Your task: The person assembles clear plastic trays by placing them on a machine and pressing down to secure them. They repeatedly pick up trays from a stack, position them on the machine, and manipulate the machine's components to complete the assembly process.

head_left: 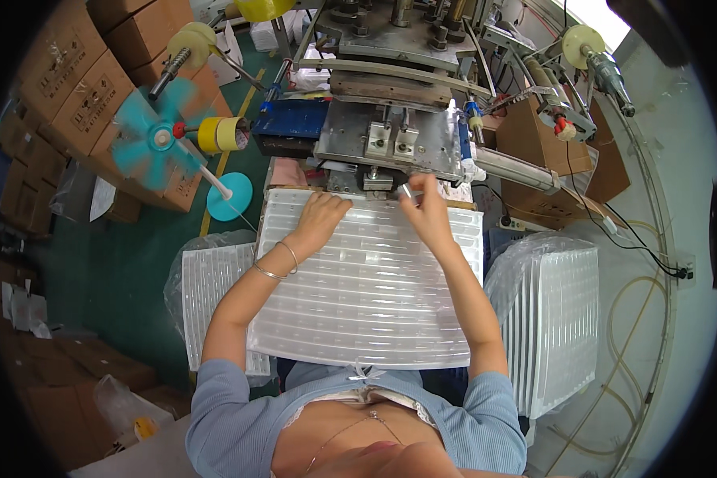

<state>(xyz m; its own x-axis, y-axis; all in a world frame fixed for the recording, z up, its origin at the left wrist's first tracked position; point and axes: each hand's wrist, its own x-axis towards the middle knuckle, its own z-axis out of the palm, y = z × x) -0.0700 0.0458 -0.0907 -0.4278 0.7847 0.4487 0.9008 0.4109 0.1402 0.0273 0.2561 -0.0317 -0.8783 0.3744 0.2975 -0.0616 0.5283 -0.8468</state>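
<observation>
A wide translucent plastic tray (366, 295) with rows of small compartments lies in front of me, its far edge close to a metal press machine (394, 135). My left hand (323, 219) lies palm down over the tray's far left rows, fingers loosely stretched onto it. Over the far right part of the tray is my right hand (429, 211), its thumb and fingers closed on a small whitish piece (408, 191). The piece is too small to name. Just beyond, between my hands, a small metal fixture (377, 182) sits at the machine's front edge.
Stacked trays stand on the right (566, 319), and more trays (219, 299) are at the left. A turquoise fan (163, 137) stands at the far left, near stacked cardboard boxes (80, 88). Cables hang along the right wall. Tape rolls (219, 134) flank the machine.
</observation>
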